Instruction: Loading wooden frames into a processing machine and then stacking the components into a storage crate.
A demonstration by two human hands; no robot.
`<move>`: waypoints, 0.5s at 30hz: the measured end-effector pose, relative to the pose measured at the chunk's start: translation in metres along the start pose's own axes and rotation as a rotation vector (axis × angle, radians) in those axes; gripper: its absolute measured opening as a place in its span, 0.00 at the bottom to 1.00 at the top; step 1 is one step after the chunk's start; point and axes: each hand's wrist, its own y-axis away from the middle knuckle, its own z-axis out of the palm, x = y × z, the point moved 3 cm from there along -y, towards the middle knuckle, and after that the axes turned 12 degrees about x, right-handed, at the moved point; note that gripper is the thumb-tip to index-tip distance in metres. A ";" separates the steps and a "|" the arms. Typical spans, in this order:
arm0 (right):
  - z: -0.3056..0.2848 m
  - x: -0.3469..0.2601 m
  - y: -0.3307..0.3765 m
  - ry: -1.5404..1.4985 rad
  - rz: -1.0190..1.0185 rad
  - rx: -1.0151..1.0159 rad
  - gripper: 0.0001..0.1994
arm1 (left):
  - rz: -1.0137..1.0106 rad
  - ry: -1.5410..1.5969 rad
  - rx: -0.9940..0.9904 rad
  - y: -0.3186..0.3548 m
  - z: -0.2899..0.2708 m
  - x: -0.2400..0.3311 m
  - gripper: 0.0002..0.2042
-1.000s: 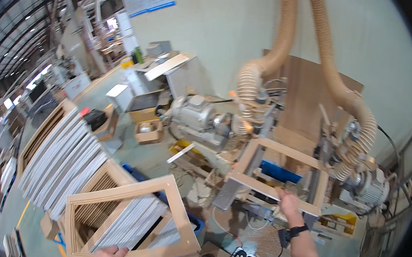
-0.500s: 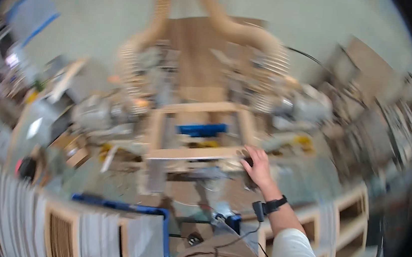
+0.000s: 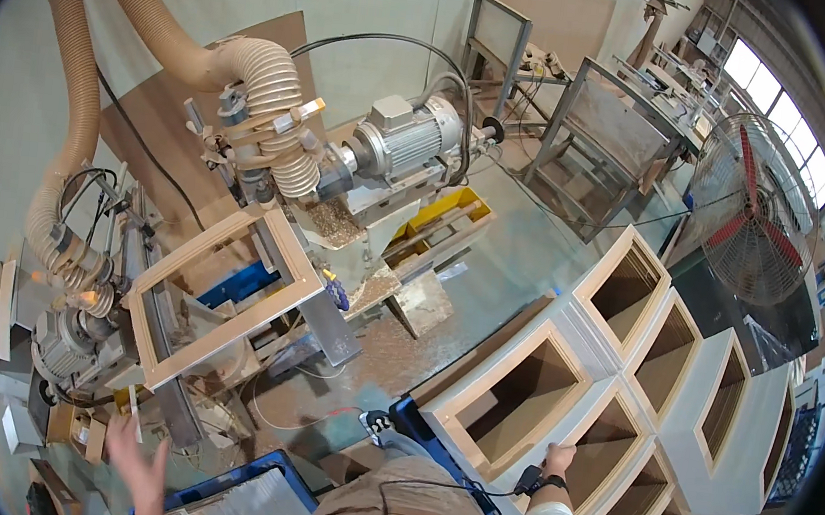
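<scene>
My right hand (image 3: 560,460), with a black band on its wrist, is closed on the edge of a pale wooden frame (image 3: 608,407) in the stacks at the right. My fingertips are partly hidden behind that edge. My left hand (image 3: 135,455) is in the air at the lower left, fingers apart and a little blurred, with nothing in it. Near it, a single rectangular wooden frame (image 3: 234,325) lies across the machine's metal rails (image 3: 329,334), touched by neither hand.
Grey motors (image 3: 407,141) and ribbed dust hoses (image 3: 261,71) flank the rails. A yellow bin (image 3: 441,222) holds wood pieces. A blue crate (image 3: 285,465) stands by my left side. A large caged fan (image 3: 754,208) is at far right, near metal stands (image 3: 602,127). Sawdust lies on the floor.
My view has swung right. My right hand has left the frame on the machine and now grips one in the right stacks. My left hand has come up into view, open.
</scene>
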 end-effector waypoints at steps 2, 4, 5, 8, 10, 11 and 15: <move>-0.001 -0.023 0.019 -0.081 -0.050 0.042 0.28 | 0.102 0.086 -0.047 -0.049 0.059 0.035 0.29; -0.021 -0.039 0.025 -0.332 -0.193 0.098 0.25 | 0.169 0.131 -0.184 -0.083 0.125 0.059 0.29; -0.032 -0.046 0.025 -0.506 -0.288 0.074 0.24 | 0.163 0.072 -0.291 -0.090 0.162 0.061 0.34; -0.084 -0.148 0.121 -0.709 -0.207 -0.267 0.23 | 0.091 -0.114 -0.411 -0.086 0.213 0.057 0.39; -0.113 -0.192 0.151 -0.710 -0.442 -0.320 0.25 | 0.027 -0.085 -0.467 -0.094 0.218 0.083 0.38; -0.113 -0.208 0.161 -0.712 -0.598 -0.368 0.27 | 0.024 -0.094 -0.460 -0.095 0.215 0.085 0.37; -0.111 -0.313 0.261 -0.434 -1.152 -0.732 0.20 | 0.053 -0.087 -0.379 -0.083 0.222 0.066 0.35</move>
